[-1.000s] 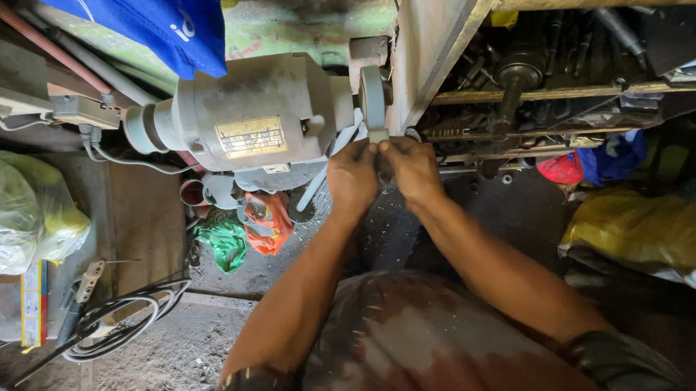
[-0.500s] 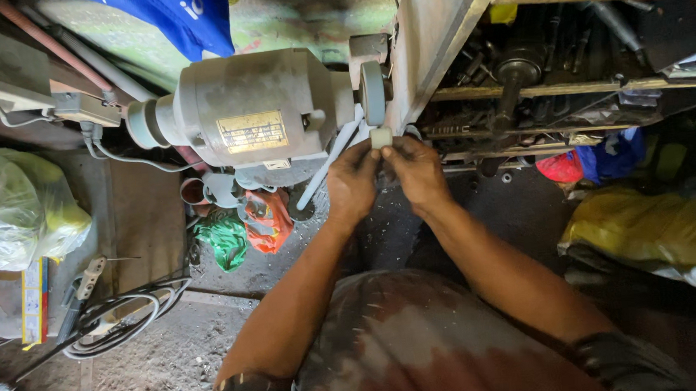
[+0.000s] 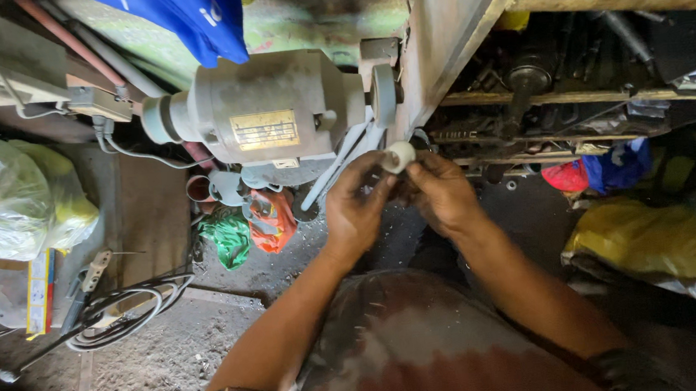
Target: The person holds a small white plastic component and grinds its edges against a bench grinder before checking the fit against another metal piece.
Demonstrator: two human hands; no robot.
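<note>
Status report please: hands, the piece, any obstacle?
Both hands hold small white round piece. Piece just below grinder wheel. Nothing between them.

Grinder (image 3: 267,115): 11 o'clock of the hands.
Small cylinder (image 3: 399,157): between left hand (image 3: 355,207) and right hand (image 3: 445,192), just below grinding wheel (image 3: 384,95).
Shelf (image 3: 572,95): 2 o'clock.
Cable coil (image 3: 121,308): floor, 8 o'clock.
Bag (image 3: 9,197): 9 o'clock.
</note>
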